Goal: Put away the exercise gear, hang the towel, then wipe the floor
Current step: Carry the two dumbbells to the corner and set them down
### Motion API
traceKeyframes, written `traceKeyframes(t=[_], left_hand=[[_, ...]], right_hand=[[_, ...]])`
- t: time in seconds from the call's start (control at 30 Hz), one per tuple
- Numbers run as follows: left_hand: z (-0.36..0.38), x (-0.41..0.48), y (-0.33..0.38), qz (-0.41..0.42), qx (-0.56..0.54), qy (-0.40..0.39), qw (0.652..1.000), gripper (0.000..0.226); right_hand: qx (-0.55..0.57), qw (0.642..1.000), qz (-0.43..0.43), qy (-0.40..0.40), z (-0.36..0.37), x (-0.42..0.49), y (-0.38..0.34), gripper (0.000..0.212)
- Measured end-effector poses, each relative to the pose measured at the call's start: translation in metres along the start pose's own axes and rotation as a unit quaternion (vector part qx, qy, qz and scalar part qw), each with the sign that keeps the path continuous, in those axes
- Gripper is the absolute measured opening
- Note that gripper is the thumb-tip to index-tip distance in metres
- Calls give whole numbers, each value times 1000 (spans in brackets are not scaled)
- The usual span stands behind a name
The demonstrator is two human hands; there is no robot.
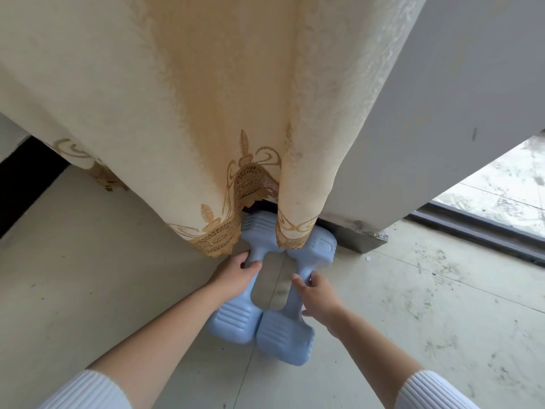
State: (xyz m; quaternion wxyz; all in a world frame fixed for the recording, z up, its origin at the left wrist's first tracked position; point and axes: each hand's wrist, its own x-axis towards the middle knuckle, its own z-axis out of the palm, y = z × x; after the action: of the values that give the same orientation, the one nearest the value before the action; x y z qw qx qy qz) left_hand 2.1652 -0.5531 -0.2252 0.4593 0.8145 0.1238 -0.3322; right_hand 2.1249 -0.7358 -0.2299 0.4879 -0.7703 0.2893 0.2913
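Note:
Two light blue dumbbells lie side by side on the pale tiled floor, their far ends tucked under the hem of a cream curtain. My left hand point(237, 274) is wrapped around the handle of the left dumbbell point(233, 318). My right hand point(317, 293) grips the handle of the right dumbbell point(284, 338). The near heads of both weights touch each other. The far head of the right one shows a "KG" marking. No towel is in view.
A cream curtain point(206, 98) with gold embroidery hangs over the far dumbbell ends. A white wall pillar point(442, 113) with a grey skirting stands to the right. A dark sliding-door track point(477, 228) and glass lie beyond. The floor at right is scuffed with dirt marks.

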Motion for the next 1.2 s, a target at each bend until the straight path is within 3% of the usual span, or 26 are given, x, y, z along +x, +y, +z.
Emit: traceKeyframes(t=[0.13, 0.23, 0.3, 0.4, 0.63, 0.8, 1.0, 1.2], left_hand=[[-2, -8, -10, 10, 43, 23, 999, 29], [-11, -34, -13, 1, 81, 85, 993, 51], [-19, -68, -11, -11, 83, 123, 989, 49], [-35, -134, 2, -24, 59, 141, 988, 43], [-86, -322, 68, -59, 14, 194, 979, 37], [-109, -476, 106, -78, 33, 238, 968, 34], [-68, -662, 117, -98, -3, 335, 937, 35], [23, -826, 94, -156, -13, 420, 894, 38]], right_hand=[[-19, 1000, -4, -3, -2, -2, 1, 37], [-71, 997, -14, 1, -7, -25, -5, 44], [-119, 993, -18, 6, -12, -55, -13, 58], [-146, 989, -20, 2, -21, -117, -32, 64], [-214, 972, -89, -38, -36, -306, -120, 49], [-324, 928, -170, -72, -41, -444, -161, 44], [-420, 859, -269, -115, -46, -600, -151, 50], [-536, 728, -392, -169, -63, -733, -77, 56]])
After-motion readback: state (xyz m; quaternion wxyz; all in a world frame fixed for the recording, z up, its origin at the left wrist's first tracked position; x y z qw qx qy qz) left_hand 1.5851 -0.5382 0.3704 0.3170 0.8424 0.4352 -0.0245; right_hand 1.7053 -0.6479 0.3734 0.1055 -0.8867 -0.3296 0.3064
